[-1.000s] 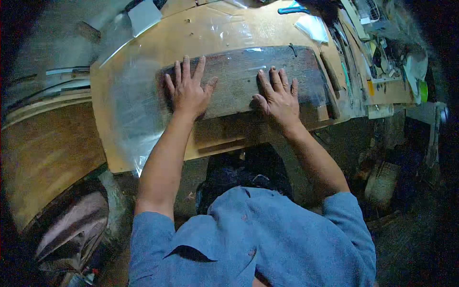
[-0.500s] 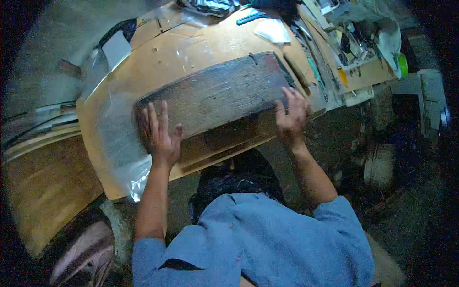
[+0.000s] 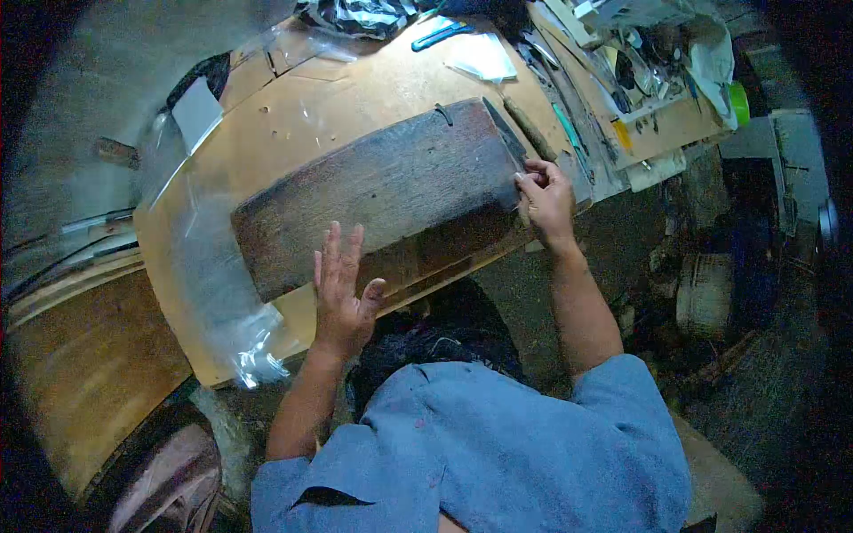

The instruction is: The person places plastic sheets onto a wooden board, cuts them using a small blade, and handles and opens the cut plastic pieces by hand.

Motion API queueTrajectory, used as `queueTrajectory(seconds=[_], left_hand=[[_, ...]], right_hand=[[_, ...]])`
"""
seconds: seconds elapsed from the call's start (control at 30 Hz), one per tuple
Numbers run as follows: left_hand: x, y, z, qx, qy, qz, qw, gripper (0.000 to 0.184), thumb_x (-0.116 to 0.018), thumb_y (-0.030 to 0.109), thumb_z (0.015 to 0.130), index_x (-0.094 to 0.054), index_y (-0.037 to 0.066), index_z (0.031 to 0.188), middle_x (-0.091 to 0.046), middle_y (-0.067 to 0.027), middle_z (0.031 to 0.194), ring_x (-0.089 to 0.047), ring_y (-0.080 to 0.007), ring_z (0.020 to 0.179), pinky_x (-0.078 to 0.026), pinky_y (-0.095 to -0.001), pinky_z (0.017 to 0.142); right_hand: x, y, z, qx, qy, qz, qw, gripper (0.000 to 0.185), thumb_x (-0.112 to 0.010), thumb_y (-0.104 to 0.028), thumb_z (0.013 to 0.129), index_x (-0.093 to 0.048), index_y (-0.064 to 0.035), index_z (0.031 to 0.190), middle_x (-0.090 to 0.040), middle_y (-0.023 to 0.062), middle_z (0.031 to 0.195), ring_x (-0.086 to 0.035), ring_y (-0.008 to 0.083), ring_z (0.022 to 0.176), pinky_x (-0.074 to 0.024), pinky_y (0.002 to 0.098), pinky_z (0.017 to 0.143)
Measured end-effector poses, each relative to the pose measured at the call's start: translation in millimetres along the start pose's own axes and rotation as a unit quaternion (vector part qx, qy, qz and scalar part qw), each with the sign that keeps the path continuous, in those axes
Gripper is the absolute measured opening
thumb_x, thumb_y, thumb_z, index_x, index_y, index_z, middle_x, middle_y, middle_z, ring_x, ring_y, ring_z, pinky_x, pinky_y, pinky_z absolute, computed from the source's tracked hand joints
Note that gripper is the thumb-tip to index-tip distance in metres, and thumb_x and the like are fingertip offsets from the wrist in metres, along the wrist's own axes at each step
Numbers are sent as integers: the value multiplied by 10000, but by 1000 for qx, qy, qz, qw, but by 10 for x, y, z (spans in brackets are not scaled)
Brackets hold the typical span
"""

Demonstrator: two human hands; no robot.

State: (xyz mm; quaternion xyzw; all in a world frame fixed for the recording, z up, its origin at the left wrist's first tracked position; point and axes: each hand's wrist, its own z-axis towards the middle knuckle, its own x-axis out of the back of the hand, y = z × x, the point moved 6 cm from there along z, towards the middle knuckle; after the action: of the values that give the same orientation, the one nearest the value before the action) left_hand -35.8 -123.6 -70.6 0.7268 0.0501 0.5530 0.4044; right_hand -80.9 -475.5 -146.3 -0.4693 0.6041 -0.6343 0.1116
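Observation:
A dark, worn wooden block [image 3: 382,191], long and thick, lies at a slant on the tan tabletop [image 3: 204,151]. My left hand [image 3: 345,306] is open at its front edge, with fingers stretched out and thumb apart. I cannot tell whether those fingertips touch the wood. At the block's right end, my right hand [image 3: 549,204] has thumb and forefinger pinched together. What they hold, if anything, is too small to make out. A small dark hook-like piece [image 3: 443,114] sits at the block's far edge.
Clear plastic film [image 3: 209,266] covers the table's left side. At the back lie a blue cutter [image 3: 442,35] and a white sheet [image 3: 484,58]. A brown rod [image 3: 530,129] and a green tool [image 3: 566,127] lie right of the block, near a cluttered board [image 3: 666,133].
My left hand has come off the block's left end and shifted right and towards me. My right hand's fingers have gone from spread to pinched at the right end.

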Motion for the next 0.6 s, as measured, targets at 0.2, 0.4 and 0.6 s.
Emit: queueTrajectory(seconds=[0.2,0.4,0.6], left_hand=[[-199,110,116,-40,-26,-4,999,716,-395,596,920,-341,118,1450,-251,-205,1511,-237,-370,1399,-135,-520,1132],[-470,513,327,-51,-94,-132,985,487,-510,344,952,-481,64,1350,-479,-233,1351,-484,-349,1238,-367,-388,1040],[-1380,571,319,317,-232,-606,692,470,-480,366,986,-508,16,1297,-602,-121,1189,-591,-166,1037,-465,-302,872]], right_hand=[[49,80,52,2,-26,25,999,179,-677,-113,855,-657,8,985,-637,1,784,-562,67,684,-463,223,630],[-4,-31,-101,-98,-120,171,973,203,-637,-159,905,-642,-16,1050,-623,-21,775,-531,44,625,-431,198,569],[-98,-97,-478,-194,-161,280,926,251,-575,-180,949,-600,-9,1132,-607,-20,793,-541,57,660,-444,206,588]])
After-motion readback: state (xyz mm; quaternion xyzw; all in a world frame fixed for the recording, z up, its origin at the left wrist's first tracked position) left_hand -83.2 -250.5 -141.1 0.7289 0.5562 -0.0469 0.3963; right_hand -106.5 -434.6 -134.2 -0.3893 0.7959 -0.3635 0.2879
